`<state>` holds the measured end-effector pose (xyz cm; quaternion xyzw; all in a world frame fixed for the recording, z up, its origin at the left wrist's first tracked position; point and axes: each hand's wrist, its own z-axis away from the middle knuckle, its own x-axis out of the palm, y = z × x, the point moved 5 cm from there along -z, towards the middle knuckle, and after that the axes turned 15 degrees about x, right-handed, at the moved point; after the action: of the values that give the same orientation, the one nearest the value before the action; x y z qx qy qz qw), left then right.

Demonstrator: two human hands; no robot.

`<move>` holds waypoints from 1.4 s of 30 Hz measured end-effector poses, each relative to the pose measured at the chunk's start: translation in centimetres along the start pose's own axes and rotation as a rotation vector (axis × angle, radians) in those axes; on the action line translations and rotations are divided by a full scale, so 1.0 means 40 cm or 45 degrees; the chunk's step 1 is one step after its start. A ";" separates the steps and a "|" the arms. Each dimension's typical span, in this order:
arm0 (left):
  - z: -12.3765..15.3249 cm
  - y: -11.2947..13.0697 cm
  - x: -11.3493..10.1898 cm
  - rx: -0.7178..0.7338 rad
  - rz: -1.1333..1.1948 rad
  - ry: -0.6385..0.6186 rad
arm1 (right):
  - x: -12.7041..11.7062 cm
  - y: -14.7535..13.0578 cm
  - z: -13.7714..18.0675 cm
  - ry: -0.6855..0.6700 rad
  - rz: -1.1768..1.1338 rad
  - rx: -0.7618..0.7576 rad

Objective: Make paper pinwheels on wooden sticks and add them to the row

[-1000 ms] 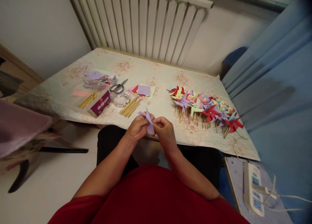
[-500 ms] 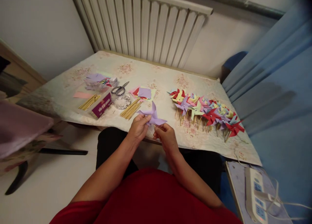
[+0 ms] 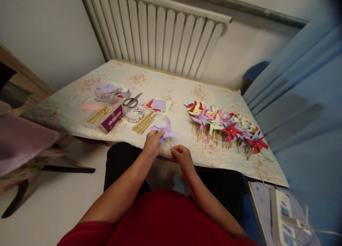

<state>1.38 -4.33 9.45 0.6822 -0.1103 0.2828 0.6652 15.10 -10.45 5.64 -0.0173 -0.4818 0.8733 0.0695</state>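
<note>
A purple paper pinwheel (image 3: 167,129) is pinched at its middle by my left hand (image 3: 153,142), thumb on the front. My right hand (image 3: 182,156) is closed on the lower part of a thin wooden stick (image 3: 169,143), whose upper end runs up behind the pinwheel's lower edge. Whether the stick is fastened there is hidden. Just beyond my left hand lies a bundle of sticks (image 3: 144,123). Behind it are a stack of coloured paper squares (image 3: 158,105) and a clear round dish of small shiny pieces (image 3: 134,114).
Dark-handled scissors (image 3: 131,101) lie behind the dish. A clear box with a purple label (image 3: 112,120) holds sticks at the left. Several finished pinwheels (image 3: 216,123) stand in a cluster at the right. A power strip (image 3: 283,215) with cords rests on a side surface, lower right.
My right hand has moved slightly down and away from the pinwheel, so more of the stick shows. The pinwheel has shifted a little left and turned. The view has tilted slightly.
</note>
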 end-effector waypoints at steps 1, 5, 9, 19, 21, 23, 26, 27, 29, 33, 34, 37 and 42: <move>-0.001 -0.001 0.001 -0.003 0.002 -0.008 | -0.002 0.000 -0.001 0.002 -0.001 -0.004; 0.003 0.006 0.011 -0.016 0.073 -0.069 | -0.006 -0.006 0.005 -0.014 -0.019 -0.012; 0.016 0.016 0.012 -0.065 0.102 -0.114 | -0.014 -0.017 0.016 0.008 -0.061 0.000; 0.022 -0.009 -0.039 -0.172 -0.009 -0.060 | -0.031 -0.016 0.015 0.027 -0.123 0.026; 0.023 -0.009 -0.037 -0.179 -0.017 -0.059 | -0.030 -0.015 0.016 0.025 -0.122 0.034; 0.024 -0.006 -0.033 -0.179 -0.023 -0.057 | -0.028 -0.014 0.018 0.020 -0.123 0.041; 0.026 -0.004 -0.027 -0.181 -0.028 -0.083 | -0.028 -0.013 0.021 0.017 -0.124 0.045; 0.027 -0.005 -0.025 -0.183 -0.031 -0.096 | -0.028 -0.013 0.021 0.018 -0.121 0.046; 0.027 -0.006 -0.024 -0.186 -0.036 -0.115 | -0.029 -0.013 0.023 0.020 -0.113 0.048; 0.026 -0.007 -0.024 -0.182 -0.044 -0.122 | -0.027 -0.014 0.025 0.016 -0.110 0.045; 0.026 -0.006 -0.024 -0.181 -0.046 -0.124 | -0.026 -0.015 0.025 0.013 -0.109 0.046; 0.028 -0.004 -0.021 -0.182 -0.051 -0.128 | -0.024 -0.016 0.027 0.016 -0.105 0.047; 0.032 -0.009 -0.018 -0.200 -0.059 -0.137 | -0.023 -0.014 0.028 0.023 -0.109 0.045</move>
<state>1.27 -5.70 8.82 0.6446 -0.1520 0.2205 0.7161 15.98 -11.21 6.69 -0.0035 -0.4659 0.8778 0.1115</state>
